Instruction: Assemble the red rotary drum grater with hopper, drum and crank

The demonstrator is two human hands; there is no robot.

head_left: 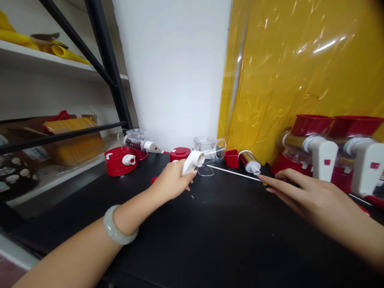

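Observation:
My left hand (177, 179) is closed around a white crank handle (192, 162), its round hollow end facing up and to the right. My right hand (303, 196) reaches in from the right with fingers stretched out and slightly apart. Its fingertips are at the white end of a grater drum (249, 162) lying on its side; whether they touch it I cannot tell. A small yellow spot shows beside those fingertips, too small to name. Left of the drum is a red hopper pusher (231, 158). Behind the handle stands a clear plastic housing (207, 145), with a red base (180, 153) to its left.
Two assembled red-and-white rotary graters (322, 156) stand at the right. At the back left are a red base (120, 161) and a clear housing with a drum (135, 141). A thin pale strip (234, 172) crosses the black table (210, 240). Shelving with boxes (75, 140) borders the left.

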